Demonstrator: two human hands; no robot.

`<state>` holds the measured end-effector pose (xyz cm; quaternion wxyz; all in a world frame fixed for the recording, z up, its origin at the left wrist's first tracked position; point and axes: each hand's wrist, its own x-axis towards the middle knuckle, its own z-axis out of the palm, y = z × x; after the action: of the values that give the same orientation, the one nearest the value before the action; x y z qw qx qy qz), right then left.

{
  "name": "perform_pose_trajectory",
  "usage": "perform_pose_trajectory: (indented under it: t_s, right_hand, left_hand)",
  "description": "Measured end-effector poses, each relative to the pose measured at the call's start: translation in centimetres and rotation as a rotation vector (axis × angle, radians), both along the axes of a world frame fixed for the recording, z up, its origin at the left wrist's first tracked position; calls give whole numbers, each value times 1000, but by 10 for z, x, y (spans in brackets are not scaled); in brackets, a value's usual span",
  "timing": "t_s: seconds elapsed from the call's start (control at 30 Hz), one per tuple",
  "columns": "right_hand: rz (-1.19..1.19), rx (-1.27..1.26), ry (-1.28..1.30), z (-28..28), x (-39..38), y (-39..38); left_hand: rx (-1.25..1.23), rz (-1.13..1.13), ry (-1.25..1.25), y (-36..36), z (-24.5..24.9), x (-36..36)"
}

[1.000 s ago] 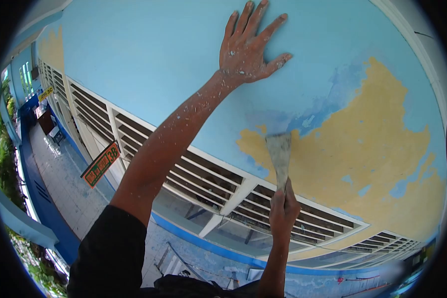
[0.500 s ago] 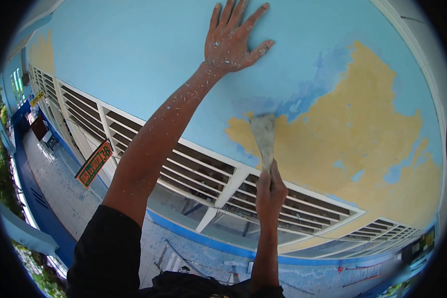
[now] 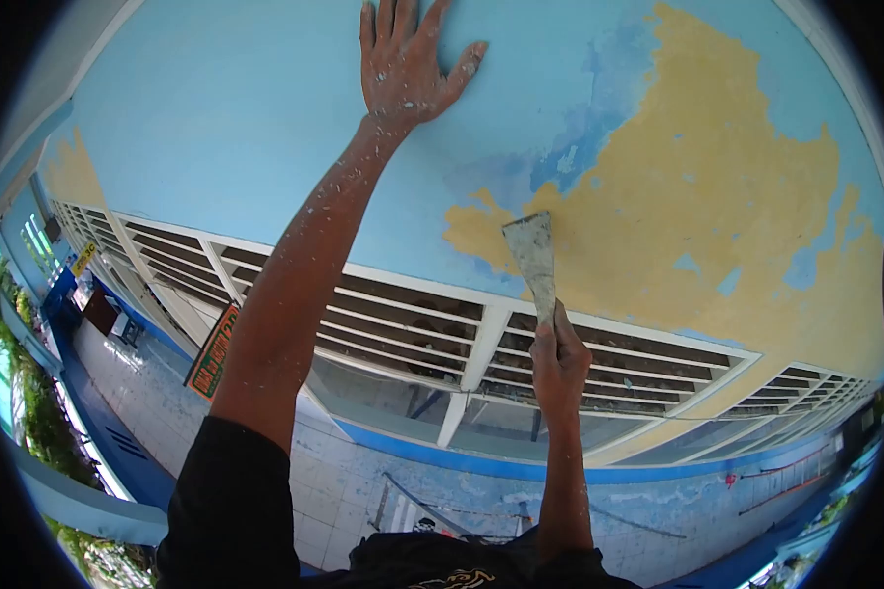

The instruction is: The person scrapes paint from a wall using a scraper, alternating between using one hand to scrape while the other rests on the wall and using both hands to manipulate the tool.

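Note:
My left hand (image 3: 403,74) lies flat on the light blue wall (image 3: 236,128), fingers spread, with pale flecks over the hand and forearm. Lower and to the right, my right hand (image 3: 560,368) is wrapped around the handle of a paint scraper (image 3: 531,257). Its wide, smeared metal blade points up and overlaps the lower left part of a bare yellow patch (image 3: 697,167). Darker blue paint (image 3: 584,133) borders that patch along its ragged upper left edge.
White-framed louvred windows (image 3: 486,344) run along below the painted wall. An orange and green sign (image 3: 214,358) juts out behind my left forearm. Far below lies a tiled floor (image 3: 314,515) with paint flakes, and a red ladder (image 3: 791,481) rests at the right.
The scraper's blade has come down from the patch's blue edge onto the yellow area, tilting slightly left. My view has shifted, and my left hand stays spread on the wall.

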<state>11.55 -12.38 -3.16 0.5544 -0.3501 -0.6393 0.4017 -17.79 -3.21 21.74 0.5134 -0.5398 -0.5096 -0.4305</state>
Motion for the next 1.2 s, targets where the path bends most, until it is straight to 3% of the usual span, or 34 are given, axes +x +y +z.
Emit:
perform_pose_trajectory:
  t_s: [0.17,0.27,0.47,0.57,0.77,0.93,1.1,1.2]
  right_hand:
    - [4,38,-5,10,-11,2]
    - [11,38,7,-3,-4,4]
    - [33,35,-72,40,-25,6]
    - [-6,120,-55,24,-21,5]
    - [-9,-31,45,5,-12,-4]
    - [-19,14,35,-4,-15,2]
    - [48,-39,69,41,-38,-1]
    - [-74,77,-39,14,-25,-2]
  left_hand:
    - [16,-9,3,-1,-1,2]
    - [215,-43,99,10,-6,-5]
    - [170,-63,95,11,-5,-8]
    - [144,-84,74,6,-5,-6]
    - [153,-81,74,9,-5,-9]
    - [195,-109,96,12,-7,-8]
    - [177,-109,75,7,-6,-8]
    - [172,-116,71,12,-7,-13]
